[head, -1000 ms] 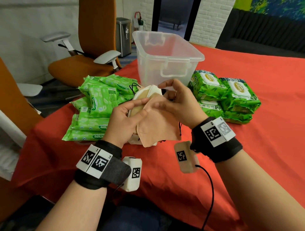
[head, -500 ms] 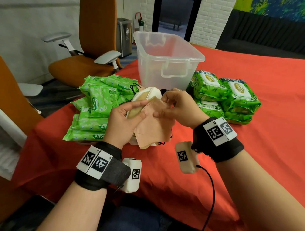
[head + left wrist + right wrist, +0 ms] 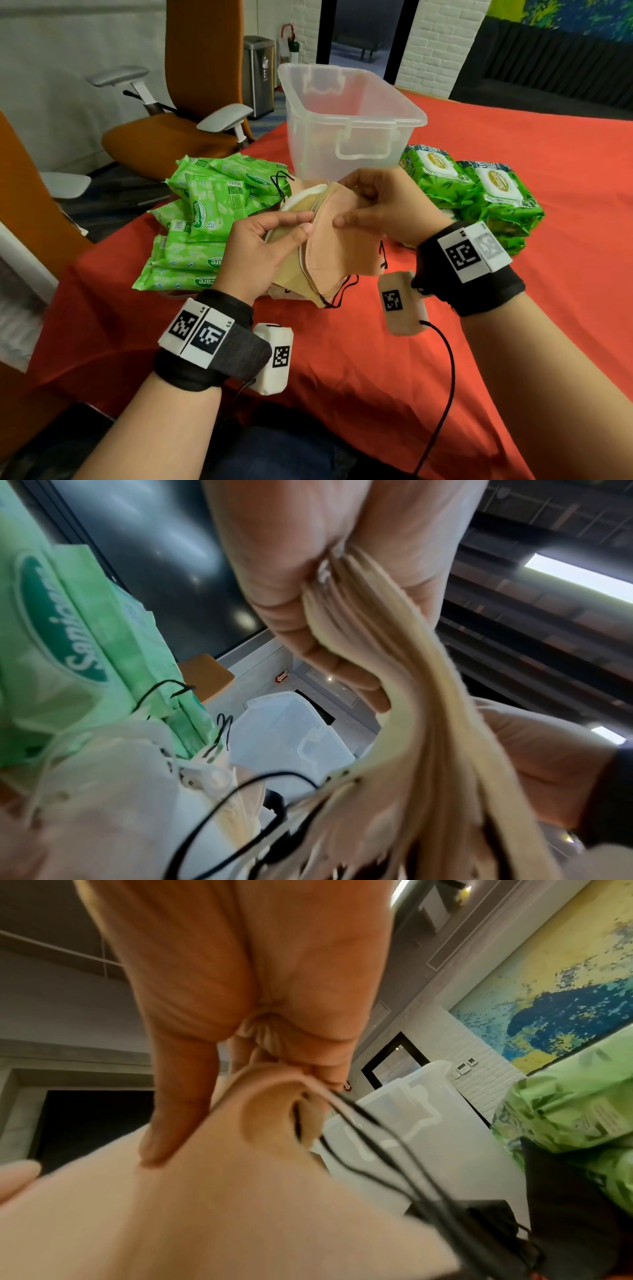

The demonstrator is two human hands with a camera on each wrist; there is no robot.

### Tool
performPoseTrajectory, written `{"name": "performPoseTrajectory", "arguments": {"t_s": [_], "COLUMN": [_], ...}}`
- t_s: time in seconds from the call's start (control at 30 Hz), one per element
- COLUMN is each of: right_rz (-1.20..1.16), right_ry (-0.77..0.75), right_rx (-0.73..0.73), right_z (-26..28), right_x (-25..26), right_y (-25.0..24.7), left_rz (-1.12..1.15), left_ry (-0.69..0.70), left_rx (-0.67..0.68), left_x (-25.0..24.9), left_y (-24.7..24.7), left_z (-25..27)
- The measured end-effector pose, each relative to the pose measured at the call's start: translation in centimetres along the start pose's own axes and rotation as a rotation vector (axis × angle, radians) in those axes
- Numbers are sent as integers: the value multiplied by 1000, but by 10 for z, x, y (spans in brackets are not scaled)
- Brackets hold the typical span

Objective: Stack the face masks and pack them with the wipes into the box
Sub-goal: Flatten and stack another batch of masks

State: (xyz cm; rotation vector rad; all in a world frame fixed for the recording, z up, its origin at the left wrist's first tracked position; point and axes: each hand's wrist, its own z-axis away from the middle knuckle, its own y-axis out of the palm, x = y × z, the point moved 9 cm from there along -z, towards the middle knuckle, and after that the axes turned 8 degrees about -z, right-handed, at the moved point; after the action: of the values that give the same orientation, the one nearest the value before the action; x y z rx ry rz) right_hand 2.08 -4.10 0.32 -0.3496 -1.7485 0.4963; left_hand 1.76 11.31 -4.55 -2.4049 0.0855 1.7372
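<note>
I hold a stack of beige and peach face masks (image 3: 329, 253) above the red table, in front of the clear plastic box (image 3: 346, 120). My left hand (image 3: 263, 246) grips the stack's left side, thumb on top; the layered mask edges (image 3: 387, 669) run through its curled fingers. My right hand (image 3: 376, 209) pinches the top peach mask (image 3: 171, 1204) at its right end, thumb pressed on the fabric, black ear loops (image 3: 377, 1150) hanging beside it. Small green wipe packs (image 3: 205, 222) lie left of the masks. Larger green wipe packs (image 3: 479, 192) sit to the right.
More masks with black loops (image 3: 284, 181) lie on the table under my hands. The red table (image 3: 513, 325) stretches wide to the right and front. Orange office chairs (image 3: 185, 113) stand off the table's left edge. A bin (image 3: 258, 75) stands behind.
My right hand has laid the peach mask onto the stack and slid to its right end. The left hand kept its grip, and the stack now sits tilted between both hands.
</note>
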Motion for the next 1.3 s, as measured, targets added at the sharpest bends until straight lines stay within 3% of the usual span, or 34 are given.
{"name": "performPoseTrajectory", "arguments": {"t_s": [0.13,0.27,0.37,0.53,0.6,0.67,0.83,0.93,1.03,1.1,1.23,1.3], "right_rz": [66,113,82,-10,41,134,480,398,223,69,33,-7], "right_ry": [44,-9,-5,-129,-230,-330,-417,-350,-285,-240,-89,36], "right_rx": [-131,-216,-314,-719,-805,-740,-272,-59,76,54,-257,-234], "right_z": [2,8,11,31,41,42,28,25,25,24,17,16], "right_x": [-13,-11,-13,5,22,35,30,19,13,12,-4,-16], "right_y": [-7,-17,-32,-76,-76,-56,37,58,59,49,15,18], "left_rz": [-23,-36,-35,-109,-97,-102,108,334,281,199,138,124], "left_ry": [-7,-25,-25,-48,-68,-81,-152,-254,-255,-226,-202,-177], "left_rx": [32,73,32,-95,-89,-94,-100,-40,-38,-37,-20,-8], "left_x": [2,8,11,18,21,23,25,29,29,27,26,23], "left_y": [2,6,1,-13,-11,-7,2,5,-1,-2,1,3], "left_z": [1,0,-1,-5,-5,-5,-2,0,1,1,2,2]}}
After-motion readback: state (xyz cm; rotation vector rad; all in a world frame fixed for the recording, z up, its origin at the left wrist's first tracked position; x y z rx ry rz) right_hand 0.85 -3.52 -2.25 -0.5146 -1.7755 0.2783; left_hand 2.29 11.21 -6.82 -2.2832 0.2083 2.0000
